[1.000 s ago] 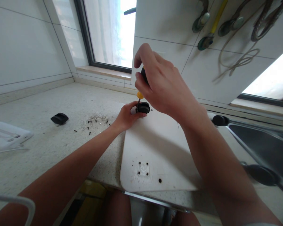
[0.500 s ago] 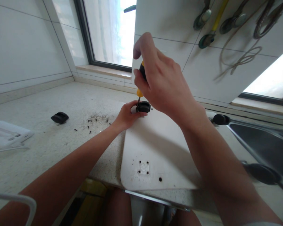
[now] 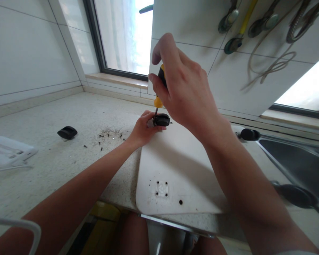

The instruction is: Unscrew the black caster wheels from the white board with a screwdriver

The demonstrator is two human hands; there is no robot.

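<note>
My right hand [image 3: 183, 88] is closed round the yellow and black handle of a screwdriver [image 3: 158, 102], which points down at a black caster wheel [image 3: 162, 120]. The wheel stands at the far left corner of a white board [image 3: 186, 166]. With fingers wrapped about its base, my left hand [image 3: 145, 127] grips the caster; the screwdriver's tip is hidden there. Nearer me on the board, a square mark [image 3: 162, 188] shows several screw holes. Another caster wheel [image 3: 67, 132] lies loose on the counter at left, and small dark screws [image 3: 100, 143] with dirt are scattered beside my left hand.
The board rests on a speckled counter [image 3: 82, 106], overhanging near its front edge. Two more black casters [image 3: 250, 134] sit at the board's right side, by a sink [image 3: 295, 152]. A white device [image 3: 9, 152] with a cable lies at left. Pipes and valves [image 3: 232, 46] are on the wall.
My right hand has shifted and turned slightly on the screwdriver handle, which leans a little differently. My left hand stays on the caster.
</note>
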